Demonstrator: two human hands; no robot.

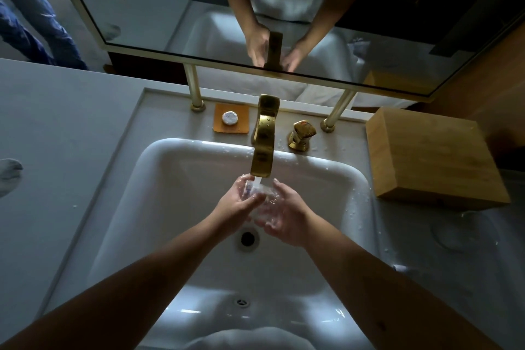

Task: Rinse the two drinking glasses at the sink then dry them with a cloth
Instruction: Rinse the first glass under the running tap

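While both hands' fingers grip glass point(262, 202) under tap point(262, 145) | box point(431, 156) right | drain point(247, 238) below

no legible text, round wrapped soap point(229, 117) on its orange tray point(244, 122) shows markings too blurred to read

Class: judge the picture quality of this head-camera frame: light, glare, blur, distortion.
Head view: dim overall; bright glare on the wet sink rim; the glass under the faucet smears with running water; wide-angle lens bends the mirror frame.
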